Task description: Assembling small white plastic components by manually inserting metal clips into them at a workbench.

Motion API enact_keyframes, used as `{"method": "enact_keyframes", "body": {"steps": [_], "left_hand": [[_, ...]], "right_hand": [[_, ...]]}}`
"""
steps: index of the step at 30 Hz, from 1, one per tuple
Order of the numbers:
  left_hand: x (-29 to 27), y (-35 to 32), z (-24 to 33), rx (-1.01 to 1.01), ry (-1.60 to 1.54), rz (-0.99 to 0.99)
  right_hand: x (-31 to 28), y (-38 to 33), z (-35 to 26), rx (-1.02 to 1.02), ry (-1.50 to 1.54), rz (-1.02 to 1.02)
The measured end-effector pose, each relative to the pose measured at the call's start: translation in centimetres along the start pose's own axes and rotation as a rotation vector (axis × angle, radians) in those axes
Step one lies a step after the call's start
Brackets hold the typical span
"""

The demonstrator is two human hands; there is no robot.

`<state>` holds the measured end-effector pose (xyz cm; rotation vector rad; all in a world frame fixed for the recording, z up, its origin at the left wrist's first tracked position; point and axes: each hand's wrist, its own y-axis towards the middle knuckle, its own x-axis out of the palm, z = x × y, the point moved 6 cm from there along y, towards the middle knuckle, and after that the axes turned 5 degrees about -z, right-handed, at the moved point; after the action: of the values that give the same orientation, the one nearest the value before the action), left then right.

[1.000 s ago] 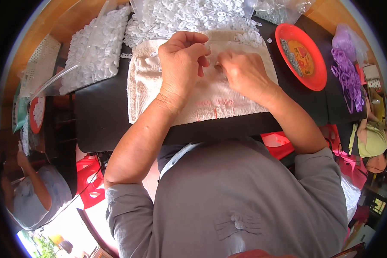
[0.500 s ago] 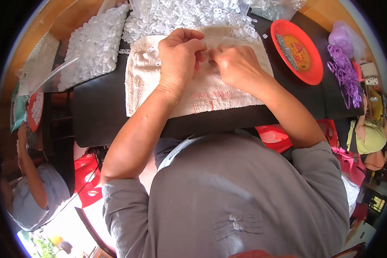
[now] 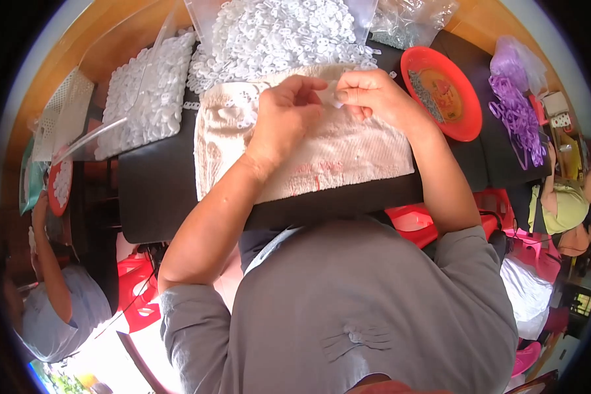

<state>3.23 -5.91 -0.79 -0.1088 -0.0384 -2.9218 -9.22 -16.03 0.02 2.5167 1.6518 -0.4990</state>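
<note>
Above a cream towel [image 3: 361, 148] on the black table, my two hands are close together but apart. My right hand [image 3: 382, 98] pinches a small white plastic piece [image 3: 339, 102] between thumb and fingers. My left hand [image 3: 287, 117] has its fingers curled in toward the thumb; what it holds, if anything, is too small or hidden to name. A few loose white pieces lie on the towel beside my left hand. Just beyond the towel spreads a large heap of similar white plastic pieces [image 3: 289, 36], spilling from a clear container.
A red plate [image 3: 471, 88] with small grey metal parts [image 3: 425, 95] stands on the right, near purple ribbon [image 3: 515, 115]. A clear bag of white pieces [image 3: 141, 95] lies at left. Behind is a clear plastic bag [image 3: 417, 16]. Other people sit at both sides.
My right hand has moved away from the left and turned, and a white piece now shows in its fingertips. The whole view has shifted slightly.
</note>
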Motion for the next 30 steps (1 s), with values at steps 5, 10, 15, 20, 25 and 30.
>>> {"method": "enact_keyframes", "body": {"steps": [5, 10, 15, 20, 25, 30], "left_hand": [[1.4, -0.4, 0.4, 0.121, 0.045, -0.083], [1.5, -0.6, 0.2, 0.228, 0.061, -0.068], [1.3, -0.8, 0.1, 0.24, -0.004, -0.05], [1.1, -1.6, 1.2, 0.302, 0.171, -0.011], [0.7, -1.4, 2.9, 0.307, -0.046, 0.002], [-3.4, -3.8, 8.8, 0.369, -0.075, 0.412]], "right_hand": [[-0.3, -0.6, -1.3, -0.022, 0.108, 0.009], [-0.1, -0.7, -1.3, 0.005, 0.175, 0.001], [0.8, -0.7, -1.1, 0.021, 0.274, -0.003], [1.8, -1.1, -1.4, -0.06, 0.327, 0.031], [0.7, -0.9, -2.0, -0.035, 0.308, 0.166], [-6.1, -2.2, -1.7, -0.161, -0.616, 0.655]]}}
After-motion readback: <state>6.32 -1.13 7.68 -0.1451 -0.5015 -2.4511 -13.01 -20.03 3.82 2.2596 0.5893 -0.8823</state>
